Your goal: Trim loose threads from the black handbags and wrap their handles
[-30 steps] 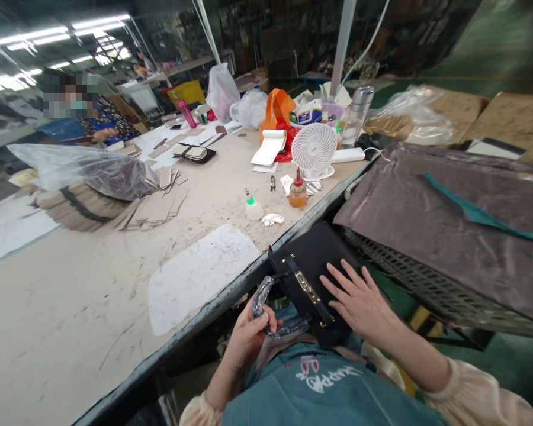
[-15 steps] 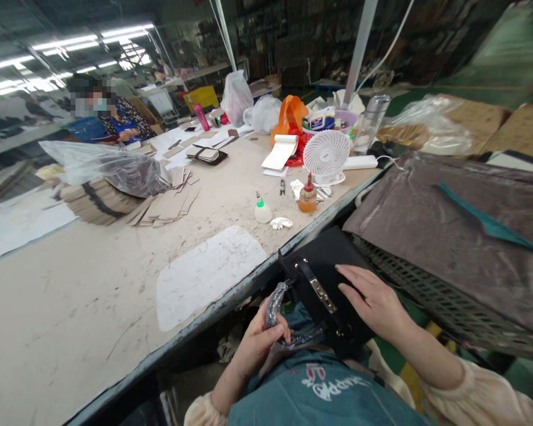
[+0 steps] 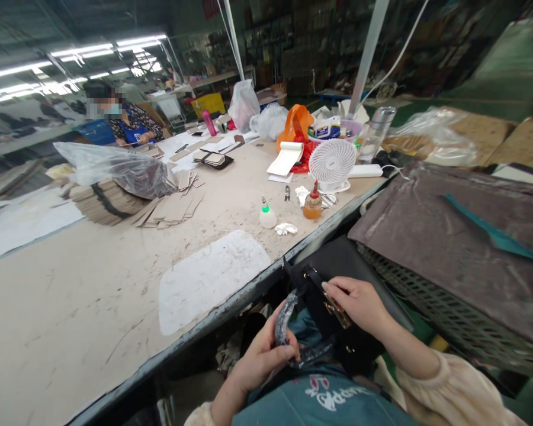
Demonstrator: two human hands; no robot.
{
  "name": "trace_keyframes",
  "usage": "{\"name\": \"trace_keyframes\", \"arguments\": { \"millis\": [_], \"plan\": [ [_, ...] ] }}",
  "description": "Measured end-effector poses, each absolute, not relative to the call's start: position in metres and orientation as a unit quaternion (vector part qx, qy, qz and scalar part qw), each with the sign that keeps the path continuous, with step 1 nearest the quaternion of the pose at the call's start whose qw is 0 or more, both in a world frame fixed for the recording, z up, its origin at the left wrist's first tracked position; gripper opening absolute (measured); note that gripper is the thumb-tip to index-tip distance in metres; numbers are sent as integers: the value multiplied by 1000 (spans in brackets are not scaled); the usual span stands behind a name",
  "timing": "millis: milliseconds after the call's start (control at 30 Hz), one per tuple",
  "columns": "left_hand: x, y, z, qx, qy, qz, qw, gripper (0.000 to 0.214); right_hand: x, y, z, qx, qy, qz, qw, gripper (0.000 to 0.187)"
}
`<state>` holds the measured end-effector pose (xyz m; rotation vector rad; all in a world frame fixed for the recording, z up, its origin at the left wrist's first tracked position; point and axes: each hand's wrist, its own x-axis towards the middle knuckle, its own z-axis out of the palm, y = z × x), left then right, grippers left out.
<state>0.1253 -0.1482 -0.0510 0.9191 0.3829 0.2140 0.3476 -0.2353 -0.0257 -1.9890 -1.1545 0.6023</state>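
A black handbag [image 3: 349, 260] lies tilted on my lap, against the table edge. My left hand [image 3: 264, 350] is closed round its curved handle [image 3: 283, 322], which is wrapped in clear plastic. On the bag's front runs a short black strap [image 3: 311, 275] with gold-coloured metal fittings. My right hand [image 3: 362, 305] grips this strap at its metal plate [image 3: 343, 318], thumb and fingers closed over it. Part of the plate is hidden under the fingers. The teal apron [image 3: 328, 396] I wear shows below the bag.
On the table [image 3: 84, 319] stand a white glue bottle [image 3: 267, 218], an amber bottle [image 3: 312, 207] and a white fan [image 3: 332, 163]. Stacked board pieces [image 3: 109, 204] lie at left. A covered crate [image 3: 426, 219] stands at right. Across the table sits a co-worker [image 3: 135, 127].
My right hand has gone from lying spread on the bag to gripping the strap at the metal plate. The left hand keeps the handle. The view has shifted slightly.
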Motion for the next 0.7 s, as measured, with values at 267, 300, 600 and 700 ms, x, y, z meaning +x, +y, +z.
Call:
{"name": "trace_keyframes", "arguments": {
  "millis": [267,300,600,700],
  "plan": [
    [123,-150,-58,477,162,82,860,82,348,-244,-32,-802,-359,235,414,42],
    [123,-150,-59,481,157,84,859,82,348,-244,-33,-796,-338,255,433,41],
    [118,-156,-61,508,144,105,843,83,339,-255,-27,-785,-326,250,464,31],
    [126,-155,-55,541,133,89,826,86,328,-267,-6,-790,-386,191,437,26]
  ]
}}
